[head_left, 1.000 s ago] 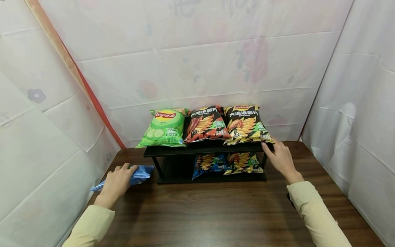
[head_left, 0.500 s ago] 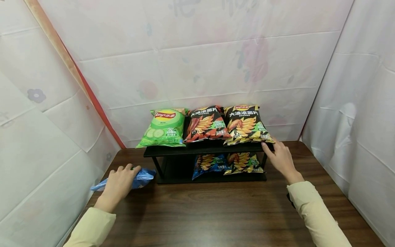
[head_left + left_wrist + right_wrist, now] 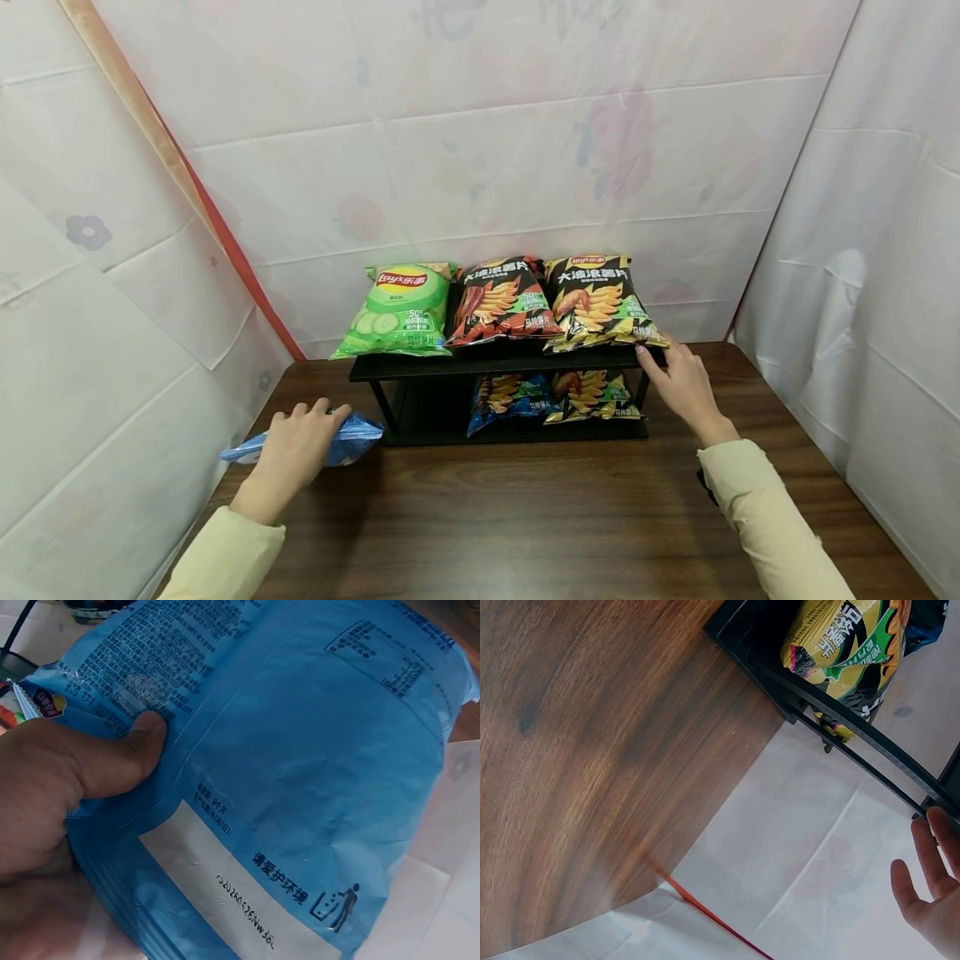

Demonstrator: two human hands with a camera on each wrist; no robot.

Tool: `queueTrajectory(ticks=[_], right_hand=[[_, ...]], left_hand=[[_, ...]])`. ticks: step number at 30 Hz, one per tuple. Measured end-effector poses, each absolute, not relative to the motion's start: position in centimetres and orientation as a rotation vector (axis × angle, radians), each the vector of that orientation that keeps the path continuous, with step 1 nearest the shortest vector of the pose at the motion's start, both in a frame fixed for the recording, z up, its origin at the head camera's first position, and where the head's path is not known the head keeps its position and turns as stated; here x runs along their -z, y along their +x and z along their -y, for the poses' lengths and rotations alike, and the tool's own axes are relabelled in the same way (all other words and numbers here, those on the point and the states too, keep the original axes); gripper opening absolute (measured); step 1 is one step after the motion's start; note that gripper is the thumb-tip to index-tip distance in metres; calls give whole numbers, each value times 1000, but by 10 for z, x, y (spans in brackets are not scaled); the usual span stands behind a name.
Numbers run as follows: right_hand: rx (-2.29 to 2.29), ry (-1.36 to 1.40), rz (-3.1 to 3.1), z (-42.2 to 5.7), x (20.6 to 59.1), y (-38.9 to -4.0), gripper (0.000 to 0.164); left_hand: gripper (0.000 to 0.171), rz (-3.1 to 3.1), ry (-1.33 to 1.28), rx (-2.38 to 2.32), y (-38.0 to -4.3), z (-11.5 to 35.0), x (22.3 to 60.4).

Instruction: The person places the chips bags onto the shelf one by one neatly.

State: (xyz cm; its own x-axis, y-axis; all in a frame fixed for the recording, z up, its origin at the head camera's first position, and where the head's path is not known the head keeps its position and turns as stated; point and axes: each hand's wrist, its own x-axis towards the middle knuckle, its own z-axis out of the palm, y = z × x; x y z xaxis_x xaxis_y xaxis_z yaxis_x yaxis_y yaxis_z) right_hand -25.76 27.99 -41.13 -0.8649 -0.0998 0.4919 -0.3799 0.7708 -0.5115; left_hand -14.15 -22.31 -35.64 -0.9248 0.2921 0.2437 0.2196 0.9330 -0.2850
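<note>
My left hand grips a blue bag of chips over the table, left of the black two-tier rack. In the left wrist view the thumb presses on the printed back of that bag; the other fingers are mostly hidden. My right hand touches the right end of the rack's upper tier. Its fingers look fairly straight against the black frame in the right wrist view. On the upper tier lie a green chip bag, a red-and-black one and a yellow-and-black one.
On the lower tier sit a dark blue chip bag and another yellow-and-black bag, toward the right. The tier's left part shows bare black shelf. Pale cloth hangs behind and on both sides of the brown wooden table.
My left hand and the blue chip bag have shifted slightly right, toward the rack's lower left corner. The right hand and the bags on the rack stay where they were.
</note>
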Motion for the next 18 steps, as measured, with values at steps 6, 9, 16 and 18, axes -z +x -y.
queueTrajectory(ticks=[6,9,16,18], right_hand=[[-854,383,2496,-281,412,-258,53],[-855,383,2499,-281,412,-259,53],[-849,361,2519,-280,411,-258,56],[-849,357,2524,-280,412,-259,56]], left_hand=[[44,2811,-404,-365,-137,214,350],[44,2808,-416,-363,-136,209,348],[42,2795,-457,-313,-133,200,344],[43,2794,-464,-294,-134,198,344]])
